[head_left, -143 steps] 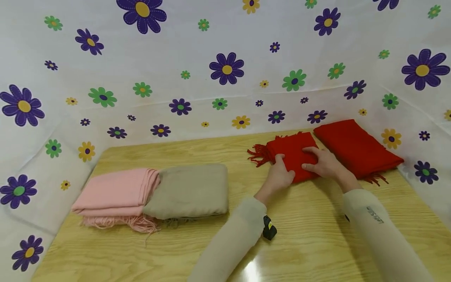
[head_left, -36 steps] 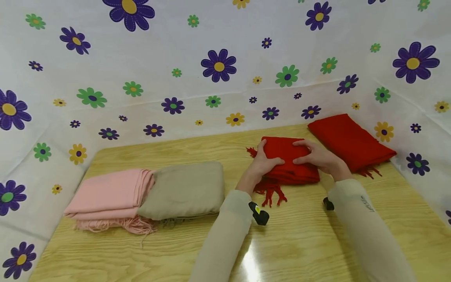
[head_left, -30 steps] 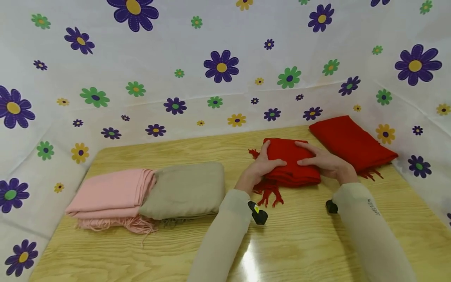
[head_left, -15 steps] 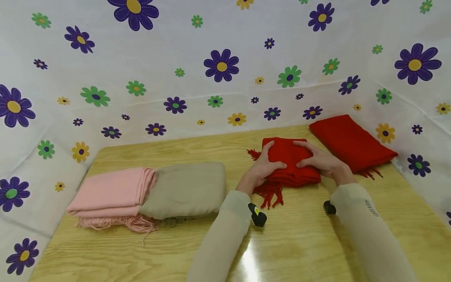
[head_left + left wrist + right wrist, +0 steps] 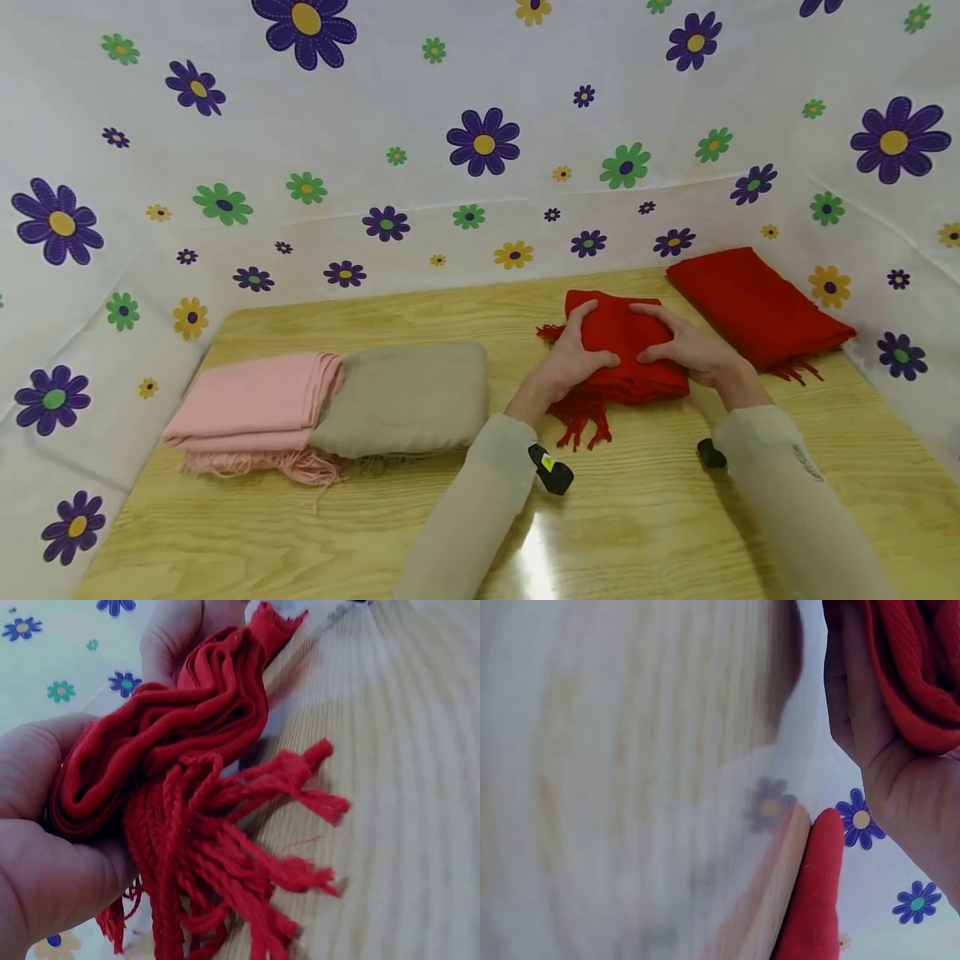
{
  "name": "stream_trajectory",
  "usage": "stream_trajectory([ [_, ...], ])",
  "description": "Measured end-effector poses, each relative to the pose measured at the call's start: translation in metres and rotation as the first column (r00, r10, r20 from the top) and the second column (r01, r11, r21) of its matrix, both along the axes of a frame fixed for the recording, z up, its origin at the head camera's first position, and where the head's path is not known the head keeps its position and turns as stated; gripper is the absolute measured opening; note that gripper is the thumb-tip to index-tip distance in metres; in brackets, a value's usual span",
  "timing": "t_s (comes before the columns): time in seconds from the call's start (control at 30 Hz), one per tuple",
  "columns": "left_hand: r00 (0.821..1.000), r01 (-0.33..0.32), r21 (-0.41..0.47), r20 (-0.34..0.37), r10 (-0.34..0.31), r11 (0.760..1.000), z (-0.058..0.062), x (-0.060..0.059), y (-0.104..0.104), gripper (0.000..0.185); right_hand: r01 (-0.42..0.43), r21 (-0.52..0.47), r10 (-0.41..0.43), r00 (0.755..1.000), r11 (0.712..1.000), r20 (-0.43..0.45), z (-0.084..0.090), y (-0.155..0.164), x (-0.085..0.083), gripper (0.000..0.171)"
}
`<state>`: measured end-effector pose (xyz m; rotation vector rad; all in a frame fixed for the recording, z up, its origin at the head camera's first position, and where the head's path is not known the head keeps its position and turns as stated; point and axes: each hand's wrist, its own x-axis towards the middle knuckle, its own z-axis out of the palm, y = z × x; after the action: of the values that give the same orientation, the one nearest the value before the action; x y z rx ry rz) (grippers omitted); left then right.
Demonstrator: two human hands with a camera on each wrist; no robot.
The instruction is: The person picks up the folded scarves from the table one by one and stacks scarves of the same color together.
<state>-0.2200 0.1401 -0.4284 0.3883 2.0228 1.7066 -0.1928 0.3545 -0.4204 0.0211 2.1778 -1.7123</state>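
Observation:
A folded red scarf (image 5: 618, 329) is held at the table's back right between my two hands. My left hand (image 5: 567, 362) grips its left side, the thumb over the top. My right hand (image 5: 696, 346) grips the right side the same way. The left wrist view shows the scarf's wavy stacked layers (image 5: 172, 727) in the bend of thumb and fingers, and red braided fringe (image 5: 217, 855) trailing toward the wooden surface. In the right wrist view, the right fingers (image 5: 859, 690) lie under the scarf's rounded edge. Most left fingers are hidden behind the cloth.
Another folded red scarf (image 5: 753, 308) lies at the back right corner, close beside my right hand. On the left, a folded pink scarf (image 5: 251, 396) touches a folded beige scarf (image 5: 408, 396). A flowered white cloth (image 5: 420, 100) walls the wooden table (image 5: 637, 508).
Several seconds ago the red scarf lay flat with fringe out to the left. Now it is a thicker bundle with fringe at the front left, and both hands clasp its sides.

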Motion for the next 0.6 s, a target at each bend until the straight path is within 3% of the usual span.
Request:
stream_trajectory([
  [0.27,0.999,-0.017,-0.069,-0.038,0.014,0.997,0.008,0.025,-0.008,0.085,-0.075,0.049,0.075,0.997,0.996,-0.004,0.005,-0.012,0.008,0.084],
  [0.5,0.999,-0.051,-0.073,-0.018,0.05,0.996,0.015,0.049,-0.017,0.083,-0.109,0.03,0.109,0.994,0.994,-0.001,0.012,-0.024,0.025,0.082],
  [0.6,0.999,-0.04,-0.082,-0.013,0.039,0.996,0.014,0.06,-0.024,0.082,-0.153,0.071,0.153,0.988,0.986,0.002,0.013,-0.03,0.034,0.082],
])
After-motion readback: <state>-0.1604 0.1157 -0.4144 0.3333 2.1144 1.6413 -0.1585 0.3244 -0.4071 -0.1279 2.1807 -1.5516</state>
